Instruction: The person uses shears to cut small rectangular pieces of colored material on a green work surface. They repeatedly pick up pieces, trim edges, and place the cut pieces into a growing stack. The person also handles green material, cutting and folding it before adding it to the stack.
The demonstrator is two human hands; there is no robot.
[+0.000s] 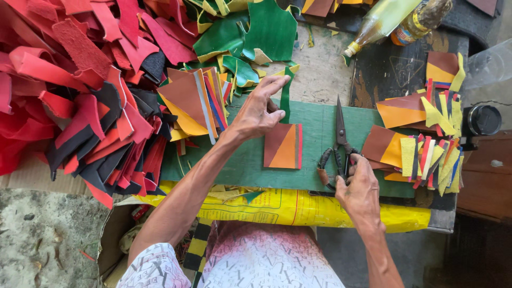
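Note:
My left hand [260,108] rests fingers spread on the green board [240,160], its fingertips touching a thin green strip [286,96] and the top of a brown, orange and red leather piece [283,146]. My right hand [360,189] is closed over the wrapped handles of black scissors [340,133], which lie on the board with the blades pointing away from me. The hand covers part of the handles.
A big heap of red and black leather scraps [80,90] fills the left. Green scraps [250,37] lie at the top. Stacked brown-orange pieces and coloured strips [426,144] sit right. Two bottles [394,18] lie at the back. A yellow sack [298,208] drapes the near edge.

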